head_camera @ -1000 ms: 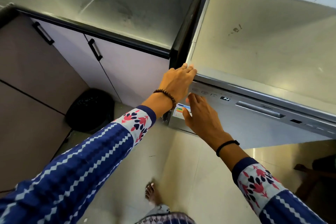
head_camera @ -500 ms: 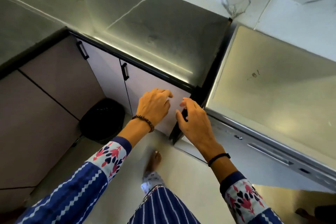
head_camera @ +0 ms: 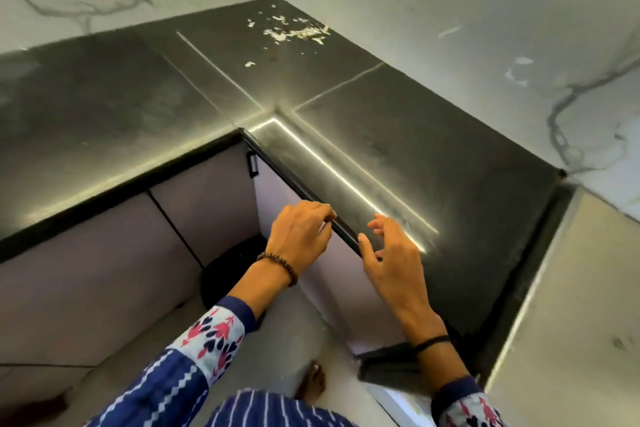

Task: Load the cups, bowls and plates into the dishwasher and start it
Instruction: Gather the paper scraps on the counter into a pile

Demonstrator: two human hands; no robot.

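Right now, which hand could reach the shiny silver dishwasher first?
Probably the right. The right hand hovers empty over the black stone counter, on the side nearer the shiny silver dishwasher. The left hand is farther off, fingers curled at the counter's front edge.

A dark L-shaped surface [head_camera: 398, 149] wraps the corner, with white walls [head_camera: 450, 10] veined in grey rising behind it. Pale flakes [head_camera: 294, 31] lie scattered at twelve o'clock, close to the corner. A bright streak of light [head_camera: 346, 180] runs near the front edge. Below are mauve cabinet doors [head_camera: 207, 211], one with a black handle [head_camera: 252, 165]. A black bin [head_camera: 232, 270] sits on the pale floor [head_camera: 287, 340] at seven o'clock.
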